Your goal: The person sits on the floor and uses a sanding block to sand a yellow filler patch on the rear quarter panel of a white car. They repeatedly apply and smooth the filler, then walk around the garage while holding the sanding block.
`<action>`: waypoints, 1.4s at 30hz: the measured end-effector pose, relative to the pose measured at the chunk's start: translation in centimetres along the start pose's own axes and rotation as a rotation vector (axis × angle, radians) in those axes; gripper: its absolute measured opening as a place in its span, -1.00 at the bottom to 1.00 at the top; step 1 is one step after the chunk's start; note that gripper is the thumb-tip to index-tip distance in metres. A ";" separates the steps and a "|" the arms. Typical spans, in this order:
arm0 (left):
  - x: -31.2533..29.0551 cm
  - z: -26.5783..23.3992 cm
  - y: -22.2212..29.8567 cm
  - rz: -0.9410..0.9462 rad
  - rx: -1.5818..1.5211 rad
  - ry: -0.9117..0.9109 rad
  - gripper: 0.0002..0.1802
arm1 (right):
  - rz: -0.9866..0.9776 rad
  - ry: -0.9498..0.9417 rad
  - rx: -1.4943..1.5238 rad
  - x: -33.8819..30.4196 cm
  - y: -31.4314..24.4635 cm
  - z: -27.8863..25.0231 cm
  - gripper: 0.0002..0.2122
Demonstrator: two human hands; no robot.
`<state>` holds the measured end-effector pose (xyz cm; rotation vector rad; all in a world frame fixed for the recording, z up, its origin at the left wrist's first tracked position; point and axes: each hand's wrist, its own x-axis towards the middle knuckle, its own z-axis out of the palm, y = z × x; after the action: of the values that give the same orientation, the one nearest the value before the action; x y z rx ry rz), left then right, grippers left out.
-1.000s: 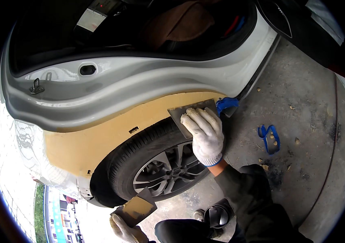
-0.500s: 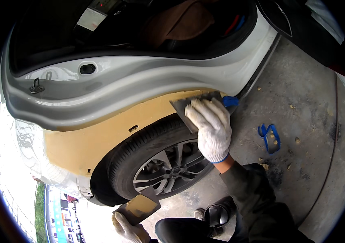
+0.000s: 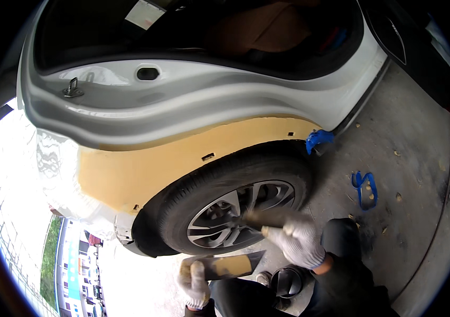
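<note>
Head view, left hand: the gloved left hand [image 3: 194,284] is gripping a flat board [image 3: 224,266] at its near end, fingers [image 3: 197,272] curled and clamped on the edge, thumb side up.
Why the board is lying flat: it is being held level in front of the knees, apparently so the tan filler [image 3: 231,266] smeared on its top face is not sliding off and is staying within reach of the other hand.
Head view, right hand: the gloved right hand [image 3: 298,242] is closing around the handle end of a spreader blade [image 3: 261,217], fingers wrapped tight on it; the blade is blurred, so its exact angle is unclear.
Where the blade is sitting: it is sticking out to the left of the right fingers, just above the far end of the board and in front of the wheel [image 3: 238,208].
Where the filler is sitting: on the board it is lying just right of the left fingers and below the right ones.
Body panel: the same tan coat is covering the wheel arch [image 3: 183,158], well above both hands.
Nearby: a small dark tin [image 3: 287,281] is standing on the ground just below the right wrist; blue tape scraps [image 3: 364,186] are lying well off to the right.
</note>
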<state>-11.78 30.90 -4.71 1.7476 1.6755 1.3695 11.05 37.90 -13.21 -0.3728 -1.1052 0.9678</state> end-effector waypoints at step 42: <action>1.4 -6.5 2.2 0.030 -0.243 0.251 -0.55 | 0.540 -0.445 0.711 0.2 -7.8 6.7 -0.67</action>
<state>-16.07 29.31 0.63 1.5216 1.5296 1.7855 8.85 32.37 -4.80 0.1548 -0.9819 1.9083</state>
